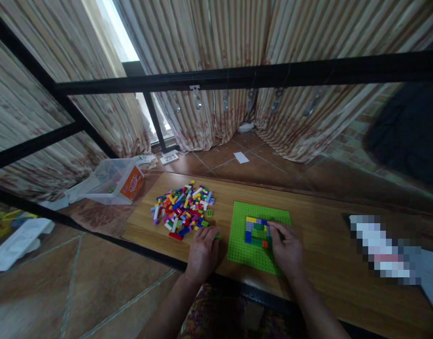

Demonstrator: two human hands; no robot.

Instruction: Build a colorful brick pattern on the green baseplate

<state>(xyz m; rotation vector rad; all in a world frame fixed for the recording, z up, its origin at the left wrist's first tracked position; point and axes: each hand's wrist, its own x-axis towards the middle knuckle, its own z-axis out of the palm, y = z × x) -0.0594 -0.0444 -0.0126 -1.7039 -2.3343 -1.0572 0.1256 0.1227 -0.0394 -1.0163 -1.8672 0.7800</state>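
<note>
A green studded baseplate [239, 256] lies on the wooden table, bearing a low rectangular build of coloured toy bricks [249, 226]. Over the build's right side, my right hand [289, 249] is closed in a pinch, its fingertips at the bricks; what they grip is hidden. To the left of the plate, my left hand [204, 252] rests at the table with curled fingers. A small light green brick [218, 236] shows at its thumb and fingertips. Just beyond that hand spreads a heap of mixed toy bricks [184, 207]. One green brick [209, 213] sits apart at the heap's right edge.
A translucent plastic bin [112, 181] with an orange label stands past the table's left end. At the right of the wooden table [322, 235] lies a blurred-out item [382, 249]. A black metal bar [237, 77] crosses in front of the striped curtains [216, 42].
</note>
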